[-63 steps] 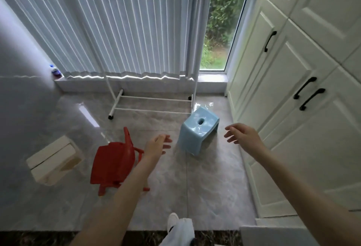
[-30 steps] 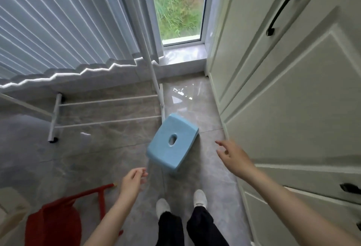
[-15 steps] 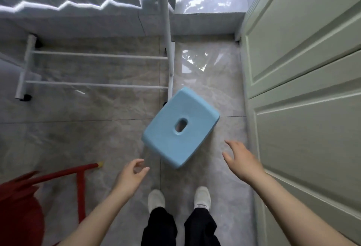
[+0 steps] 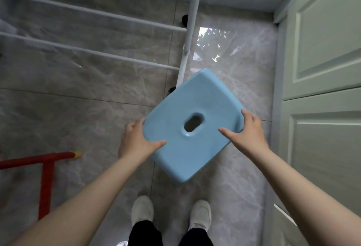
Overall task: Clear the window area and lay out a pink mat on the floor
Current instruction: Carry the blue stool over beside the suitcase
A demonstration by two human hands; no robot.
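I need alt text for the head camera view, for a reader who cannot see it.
Seen from above, a person's left hand and right hand grip opposite edges of a light blue plastic stool on a grey tiled floor. A white rack stands behind it, cabinet doors to the right.

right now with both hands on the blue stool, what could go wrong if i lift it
The blue stool sits close to the white rack upright, so lifting it forward could knock the post. The left hand and right hand grip only the glossy seat edges, which might slip. The red chair leg lies close on the left, a possible trip.
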